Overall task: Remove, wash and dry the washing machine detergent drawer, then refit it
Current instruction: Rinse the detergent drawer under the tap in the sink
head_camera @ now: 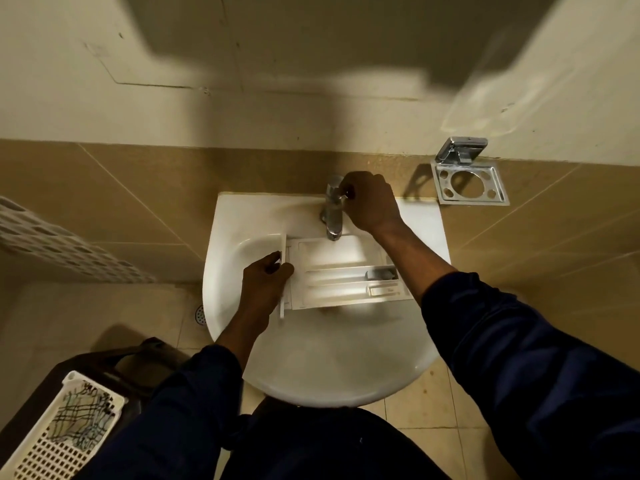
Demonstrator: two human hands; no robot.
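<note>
You're looking straight down at a white ceramic wall-hung basin [322, 362] in a tan-tiled bathroom. The white plastic detergent drawer [341, 271] lies in the bowl, open side up, long axis running left-right, its front panel at the left end and its far edge directly under the spout of the chrome pillar tap [333, 211].

Your left hand [265, 284] is at the drawer's left end, fingers curled round the front panel, thumb on the near side, gripping it and holding the drawer roughly level in the bowl. Left forearm comes up from the bottom of the view in a dark blue sleeve.

Your right hand [369, 202] is the nearer one to the tap: it reaches across over the drawer's right end, arm angled in from bottom right, fingertips closed on the tap head at the back of the basin. No water is visible from the spout (lighting is dim, so a thin stream could be missed).

Judgement: drawer is out of the machine and in position; washing is about to start w/ a turn of the tap.

Off to the right, a chrome tumbler holder [469, 181] is fixed to the wall.
</note>
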